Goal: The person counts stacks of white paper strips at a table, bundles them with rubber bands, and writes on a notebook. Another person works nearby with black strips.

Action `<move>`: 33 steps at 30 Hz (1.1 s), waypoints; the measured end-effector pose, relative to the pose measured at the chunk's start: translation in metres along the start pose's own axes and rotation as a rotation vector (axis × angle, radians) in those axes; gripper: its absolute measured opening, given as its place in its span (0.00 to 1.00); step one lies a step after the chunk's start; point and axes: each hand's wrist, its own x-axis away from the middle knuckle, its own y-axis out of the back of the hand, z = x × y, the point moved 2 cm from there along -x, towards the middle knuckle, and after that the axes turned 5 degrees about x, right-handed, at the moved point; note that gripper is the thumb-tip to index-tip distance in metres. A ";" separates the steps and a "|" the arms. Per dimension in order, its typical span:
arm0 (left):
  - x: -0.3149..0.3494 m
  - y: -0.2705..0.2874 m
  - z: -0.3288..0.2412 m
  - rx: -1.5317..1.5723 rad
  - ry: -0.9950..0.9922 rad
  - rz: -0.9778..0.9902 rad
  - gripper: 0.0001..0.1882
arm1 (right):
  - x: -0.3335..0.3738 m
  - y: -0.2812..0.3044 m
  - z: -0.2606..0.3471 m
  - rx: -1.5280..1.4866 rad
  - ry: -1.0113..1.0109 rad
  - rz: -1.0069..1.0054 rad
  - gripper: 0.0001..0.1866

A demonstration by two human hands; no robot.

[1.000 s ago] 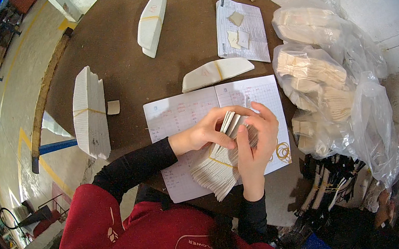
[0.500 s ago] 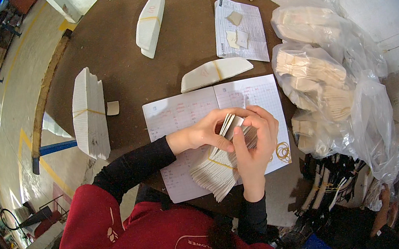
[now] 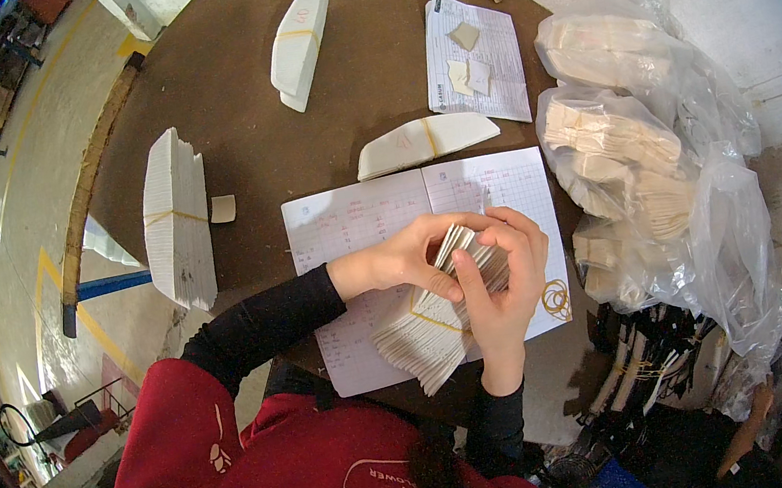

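A thick stack of white, flat card-like pieces (image 3: 421,344) with a yellow rubber band around it stands tilted over an open notebook (image 3: 338,216). My left hand (image 3: 403,257) is closed around the far left of the stack, its thumb lying along the edges. At the right side my right hand (image 3: 510,287) grips the same stack, thumb and fingers bent over the upper edges. Those edges are spread slightly between the two thumbs. My fingers hide part of the stack's far end. Loose yellow rubber bands (image 3: 555,299) lie on the notebook beside my right hand.
Similar banded stacks lie on the brown table: one at left (image 3: 178,223), one at the back (image 3: 300,49), one behind the notebook (image 3: 427,143). Printed sheets (image 3: 492,33) carry small scraps. Clear plastic bags (image 3: 614,136) of cream pieces fill the right side. A small square piece (image 3: 222,209) lies at left.
The stack's upper edges have shifted under my thumbs: a broad piece face showed between them before, and now several thin edges show. Both hands stay in nearly the same place.
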 end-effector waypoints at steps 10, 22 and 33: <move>0.000 0.002 0.001 -0.023 -0.003 0.000 0.47 | 0.000 0.001 0.002 -0.041 -0.011 0.040 0.15; 0.000 0.001 0.000 0.043 0.034 0.009 0.52 | 0.001 0.002 -0.003 -0.141 -0.044 0.052 0.18; -0.002 -0.002 -0.004 0.037 -0.101 0.041 0.46 | -0.001 0.003 -0.005 -0.009 0.079 0.096 0.17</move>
